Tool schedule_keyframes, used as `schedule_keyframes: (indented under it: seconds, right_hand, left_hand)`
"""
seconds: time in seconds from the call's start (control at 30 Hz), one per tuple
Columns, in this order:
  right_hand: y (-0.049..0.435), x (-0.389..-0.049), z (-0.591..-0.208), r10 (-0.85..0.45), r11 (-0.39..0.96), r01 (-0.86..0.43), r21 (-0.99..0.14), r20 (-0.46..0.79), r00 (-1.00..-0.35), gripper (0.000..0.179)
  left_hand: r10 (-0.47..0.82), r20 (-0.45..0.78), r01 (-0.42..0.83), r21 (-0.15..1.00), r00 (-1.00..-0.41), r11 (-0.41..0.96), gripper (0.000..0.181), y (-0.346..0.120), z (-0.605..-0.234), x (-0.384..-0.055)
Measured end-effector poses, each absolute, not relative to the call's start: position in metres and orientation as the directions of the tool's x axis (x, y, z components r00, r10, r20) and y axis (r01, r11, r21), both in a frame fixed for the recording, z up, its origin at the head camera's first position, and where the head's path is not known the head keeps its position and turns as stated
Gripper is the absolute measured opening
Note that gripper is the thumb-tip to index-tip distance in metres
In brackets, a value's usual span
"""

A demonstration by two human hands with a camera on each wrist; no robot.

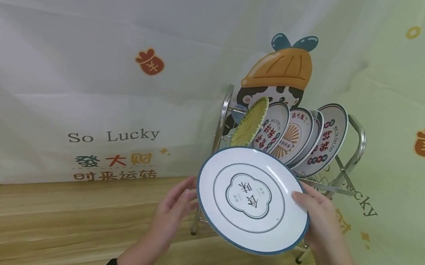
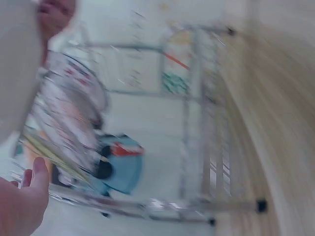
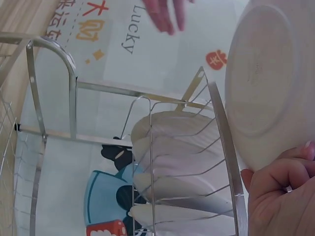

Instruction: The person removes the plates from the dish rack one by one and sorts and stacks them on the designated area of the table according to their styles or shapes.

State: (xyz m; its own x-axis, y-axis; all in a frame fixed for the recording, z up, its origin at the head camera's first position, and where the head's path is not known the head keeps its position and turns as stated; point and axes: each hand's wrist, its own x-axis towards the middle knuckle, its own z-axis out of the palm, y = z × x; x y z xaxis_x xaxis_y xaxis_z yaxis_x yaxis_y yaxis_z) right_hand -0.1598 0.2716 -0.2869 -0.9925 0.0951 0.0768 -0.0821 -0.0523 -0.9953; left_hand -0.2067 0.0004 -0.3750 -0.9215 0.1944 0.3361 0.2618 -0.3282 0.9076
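A white plate (image 1: 244, 233) with a blue rim and a flower-shaped emblem is held tilted in front of the dish rack (image 1: 222, 120). My right hand (image 1: 319, 216) grips its right edge, thumb on the face and fingers underneath; the underside of the plate (image 3: 261, 73) shows in the right wrist view. At the plate's left rim is my left hand (image 1: 175, 207), fingers loosely bent. A gap separates this left hand (image 3: 167, 12) from the plate in the right wrist view. The left wrist view is blurred.
The metal rack holds a yellow-green plate (image 1: 251, 121) with a scalloped edge and several white patterned plates (image 1: 296, 136) standing on edge. It stands on a wooden tabletop (image 1: 46, 218). Behind hangs a printed cloth (image 1: 87, 46) with cartoon figures and lettering.
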Motion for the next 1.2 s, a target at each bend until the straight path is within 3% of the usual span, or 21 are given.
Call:
schedule_keyframes:
  seconds: [0.13,0.5,0.8,1.2]
  right_hand:
    - [0.269,-0.156,-0.291,0.061,-0.075,-0.112,-0.991,0.107,-0.992,0.046]
    - [0.256,-0.15,-0.296,0.019,-0.065,-0.065,-0.996,0.064,-0.998,0.043]
    - [0.242,-0.15,-0.306,0.036,-0.051,-0.057,-0.997,0.055,-0.998,0.044]
    - [0.23,-0.155,-0.324,0.027,0.033,-0.01,-0.999,0.011,-1.0,0.037]
  left_hand:
    - [0.242,0.286,0.163,0.889,-0.927,-0.427,0.041,-0.003,-0.353,-0.188]
    - [0.357,0.083,-0.115,0.859,-0.93,-0.499,0.047,-0.012,-0.321,-0.155]
    - [0.323,-0.02,-0.15,0.912,-0.946,-0.382,0.041,-0.022,-0.312,-0.146]
    - [0.184,-0.119,-0.172,0.936,-0.976,-0.308,0.035,-0.032,-0.331,-0.153]
